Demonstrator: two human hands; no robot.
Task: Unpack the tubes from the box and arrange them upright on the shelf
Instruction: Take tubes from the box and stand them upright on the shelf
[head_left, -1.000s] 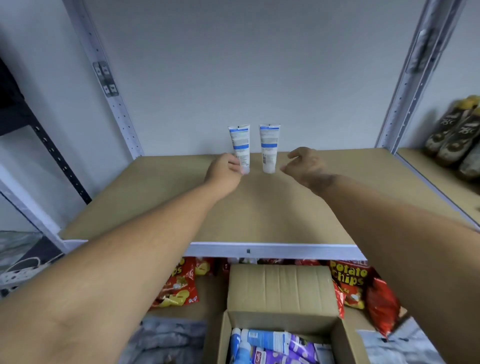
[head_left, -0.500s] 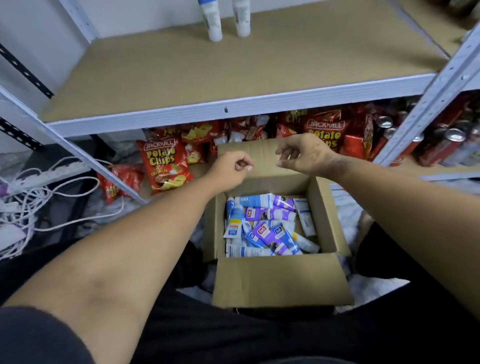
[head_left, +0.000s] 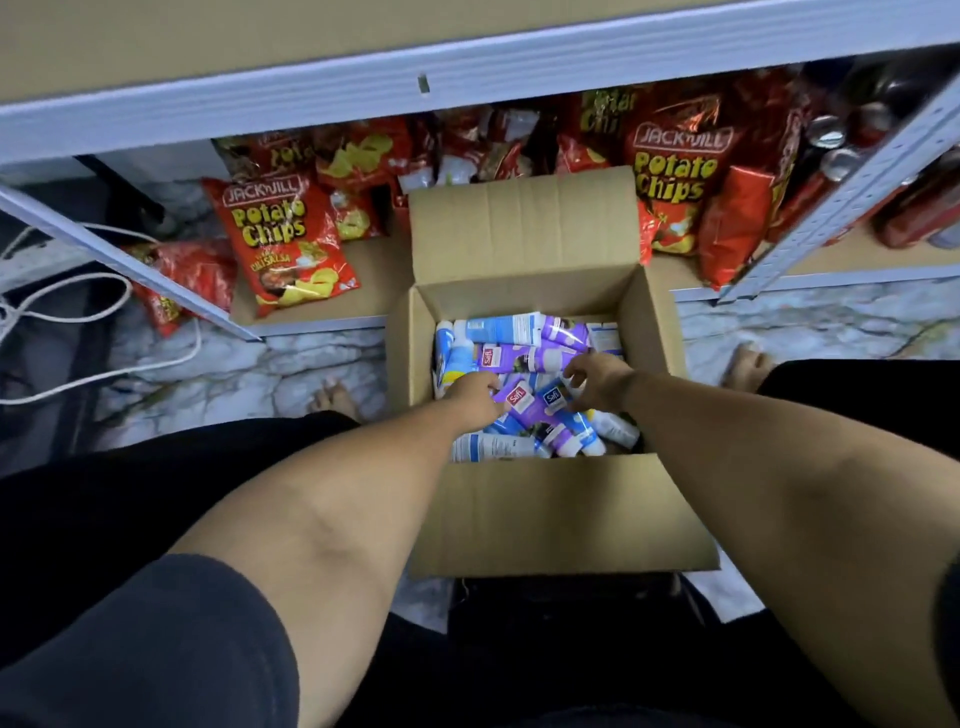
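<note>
An open cardboard box (head_left: 566, 514) stands on the floor between my knees, filled with several blue, purple and white tubes lying in a heap. Both my hands are inside it. My left hand (head_left: 475, 397) curls its fingers round the end of a purple tube (head_left: 519, 399) near the middle of the pile. My right hand (head_left: 597, 382) reaches down from the right, thumb and fingers curled over a blue tube (head_left: 553, 397) beside it. The shelf board (head_left: 208, 31) runs along the top edge; the tubes standing on it are out of view.
Red potato chip bags (head_left: 283, 239) fill the lower shelf behind the box, with cans (head_left: 831, 135) at the far right. The box's rear flap (head_left: 522, 228) stands up against them. White cables (head_left: 78, 312) lie on the marble floor at left. A grey shelf post (head_left: 841, 202) slants at right.
My view has dropped from the shelf to the box. Both hands left the two standing tubes, came down past the shelf edge and now reach into the pile of tubes.
</note>
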